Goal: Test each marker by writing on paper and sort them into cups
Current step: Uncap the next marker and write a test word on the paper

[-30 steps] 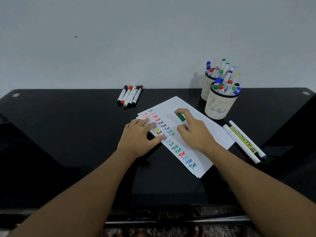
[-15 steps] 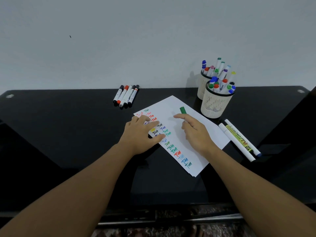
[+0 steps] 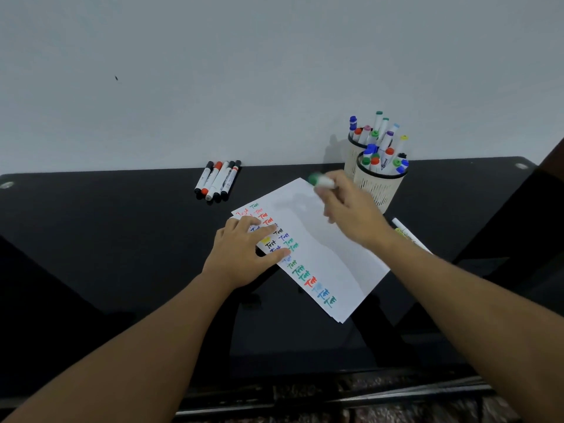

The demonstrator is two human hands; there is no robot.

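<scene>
My right hand (image 3: 351, 215) grips the green-capped marker (image 3: 320, 181), fingers curled round its barrel, lifted above the far corner of the paper (image 3: 329, 254). The marker's long axis runs roughly level, cap end pointing away from the front cup (image 3: 380, 187), which stands just beside my knuckles on the side away from the paper. That cup is already crowded with upright markers, and the rear cup (image 3: 354, 154) sits directly behind it against the wall. I judge the drop calls for swinging the marker upright and finding a gap. My left hand (image 3: 244, 254) lies flat and spread on the paper's written edge, pinning it to the surface (image 3: 106, 239). It is well farther from the front cup than my right.
</scene>
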